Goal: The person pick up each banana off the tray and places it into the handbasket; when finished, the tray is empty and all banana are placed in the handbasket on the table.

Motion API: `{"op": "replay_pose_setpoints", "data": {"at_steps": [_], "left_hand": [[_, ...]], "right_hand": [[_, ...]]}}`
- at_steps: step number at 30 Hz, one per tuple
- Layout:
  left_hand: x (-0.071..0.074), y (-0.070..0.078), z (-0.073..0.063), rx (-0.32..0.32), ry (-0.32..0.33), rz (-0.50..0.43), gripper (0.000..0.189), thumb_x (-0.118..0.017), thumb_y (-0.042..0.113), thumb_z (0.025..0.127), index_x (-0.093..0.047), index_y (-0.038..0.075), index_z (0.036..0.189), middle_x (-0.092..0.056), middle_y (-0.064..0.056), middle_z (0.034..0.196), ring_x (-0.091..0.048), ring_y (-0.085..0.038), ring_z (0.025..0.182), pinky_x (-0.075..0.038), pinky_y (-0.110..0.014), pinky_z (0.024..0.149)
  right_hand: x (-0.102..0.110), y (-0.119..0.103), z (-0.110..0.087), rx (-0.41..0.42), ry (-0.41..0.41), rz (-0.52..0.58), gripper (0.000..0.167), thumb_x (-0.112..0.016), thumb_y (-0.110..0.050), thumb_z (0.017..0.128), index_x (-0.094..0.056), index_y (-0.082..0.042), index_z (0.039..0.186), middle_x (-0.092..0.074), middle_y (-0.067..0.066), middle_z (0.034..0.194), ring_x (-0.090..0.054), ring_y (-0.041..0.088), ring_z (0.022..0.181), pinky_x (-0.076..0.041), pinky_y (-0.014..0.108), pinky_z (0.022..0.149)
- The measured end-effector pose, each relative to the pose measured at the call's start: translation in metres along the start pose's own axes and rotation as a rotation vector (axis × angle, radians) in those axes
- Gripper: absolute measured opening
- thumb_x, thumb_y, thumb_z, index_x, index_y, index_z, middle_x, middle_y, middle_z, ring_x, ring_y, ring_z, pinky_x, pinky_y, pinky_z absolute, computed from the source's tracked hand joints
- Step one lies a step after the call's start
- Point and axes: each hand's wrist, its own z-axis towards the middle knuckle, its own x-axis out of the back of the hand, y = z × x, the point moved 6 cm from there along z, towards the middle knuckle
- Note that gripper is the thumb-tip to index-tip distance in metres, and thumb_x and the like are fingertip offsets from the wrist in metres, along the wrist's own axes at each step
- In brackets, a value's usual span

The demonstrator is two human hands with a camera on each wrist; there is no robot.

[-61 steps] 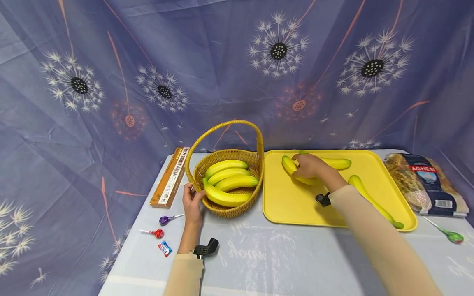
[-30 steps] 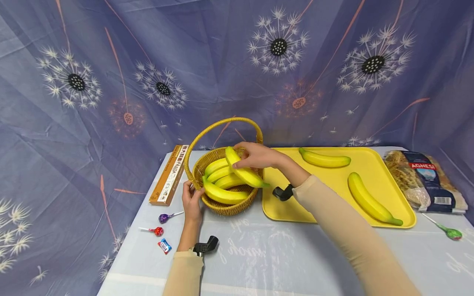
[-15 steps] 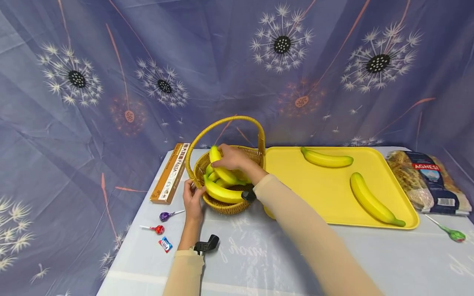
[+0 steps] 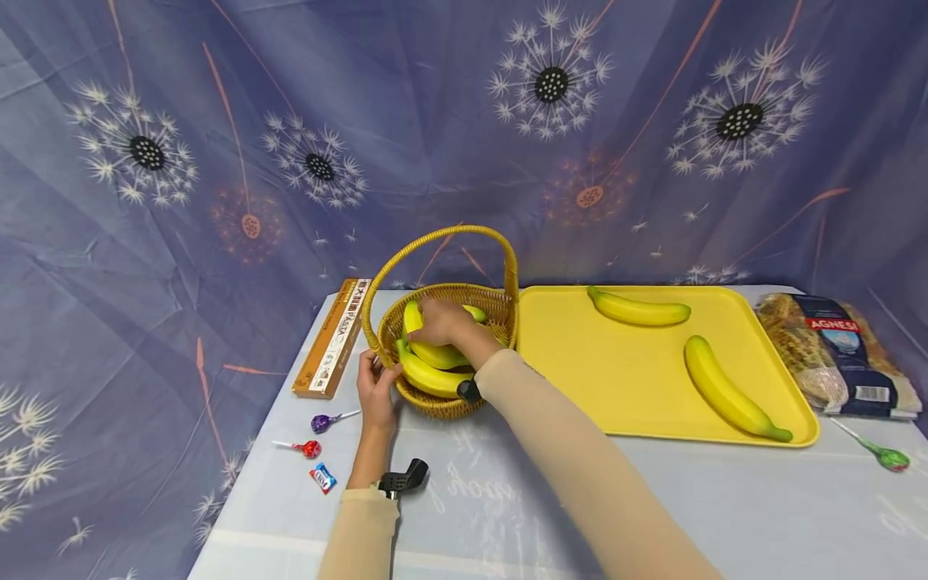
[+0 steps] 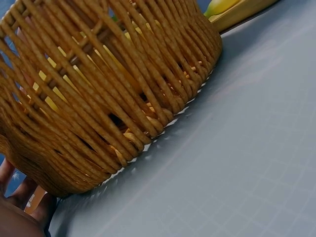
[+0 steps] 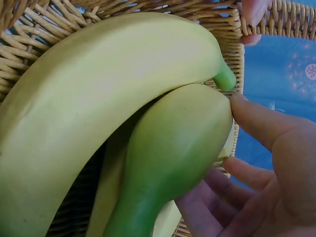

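Note:
A wicker basket [image 4: 435, 409] with a tall arched handle stands on the table, several bananas inside. My left hand [image 4: 377, 393] grips its left rim near the handle's base, thumb on top. The left wrist view shows the woven wall of the basket [image 5: 113, 89] close up, with the fingers of my left hand [image 5: 22, 212] at its lower left. Inside the basket, my right hand [image 4: 444, 322] pinches a banana [image 6: 177, 138] between thumb and fingers, low among the others. Alongside it, nearer the front rim, lies another banana [image 4: 435, 379]. My right hand partly hides the fruit beneath.
Right of the basket, a yellow tray [image 4: 565, 387] bears two bananas, one at the back [image 4: 641, 310] and one at the right [image 4: 728, 391]. Beyond it lie a pasta bag [image 4: 834, 354] and a green lollipop [image 4: 892, 459]. A pasta box [image 4: 333, 338], two lollipops and a wrapped candy [image 4: 322, 478] lie left.
My right hand has picked a banana off the tray, carried it left over the basket and lowered it in among the others. My left hand keeps its hold on the rim.

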Motion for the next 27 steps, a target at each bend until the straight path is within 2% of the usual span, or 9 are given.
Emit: {"op": "replay_pose_setpoints", "data": {"at_steps": [9, 16, 21, 24, 27], "left_hand": [[0.001, -0.002, 0.001, -0.005, 0.015, 0.015, 0.041, -0.060, 0.003, 0.080, -0.048, -0.006, 0.118, -0.055, -0.022, 0.118, -0.053, -0.030, 0.104, -0.046, -0.032, 0.081], [0.001, -0.003, 0.001, 0.005, 0.005, 0.005, 0.042, -0.060, 0.004, 0.081, -0.047, -0.006, 0.119, -0.054, -0.022, 0.119, -0.052, -0.030, 0.106, -0.046, -0.033, 0.083], [0.002, -0.002, 0.000, 0.029, -0.009, 0.001, 0.043, -0.060, 0.003, 0.083, -0.046, -0.007, 0.123, -0.053, -0.024, 0.121, -0.051, -0.027, 0.105, -0.045, -0.034, 0.084], [0.001, 0.001, -0.002, 0.036, -0.016, 0.008, 0.043, -0.059, 0.002, 0.083, -0.044, -0.009, 0.123, -0.052, -0.026, 0.121, -0.050, -0.027, 0.104, -0.045, -0.034, 0.084], [-0.004, 0.013, -0.006, 0.026, -0.029, 0.019, 0.043, -0.057, 0.001, 0.084, -0.042, -0.012, 0.122, -0.049, -0.029, 0.122, -0.049, -0.030, 0.105, -0.044, -0.033, 0.084]], "right_hand": [[0.001, 0.000, -0.004, 0.006, -0.003, -0.009, 0.067, -0.061, -0.050, 0.089, -0.043, -0.014, 0.142, -0.056, 0.005, 0.129, -0.056, 0.023, 0.108, -0.047, 0.038, 0.082], [0.010, -0.001, -0.012, 0.042, -0.015, 0.003, 0.064, -0.059, -0.045, 0.091, -0.041, -0.015, 0.145, -0.049, 0.003, 0.140, -0.049, 0.025, 0.122, -0.042, 0.043, 0.095], [0.018, -0.003, -0.018, 0.074, -0.038, -0.008, 0.060, -0.060, -0.044, 0.092, -0.046, -0.015, 0.142, -0.049, 0.003, 0.140, -0.046, 0.025, 0.125, -0.039, 0.044, 0.099], [0.024, -0.003, -0.022, 0.097, -0.043, -0.033, 0.059, -0.060, -0.045, 0.091, -0.048, -0.015, 0.141, -0.049, 0.003, 0.139, -0.046, 0.025, 0.125, -0.039, 0.044, 0.099], [0.029, 0.001, -0.026, 0.125, -0.031, -0.038, 0.059, -0.061, -0.044, 0.091, -0.049, -0.014, 0.140, -0.053, 0.004, 0.135, -0.052, 0.023, 0.118, -0.043, 0.042, 0.094]]}}
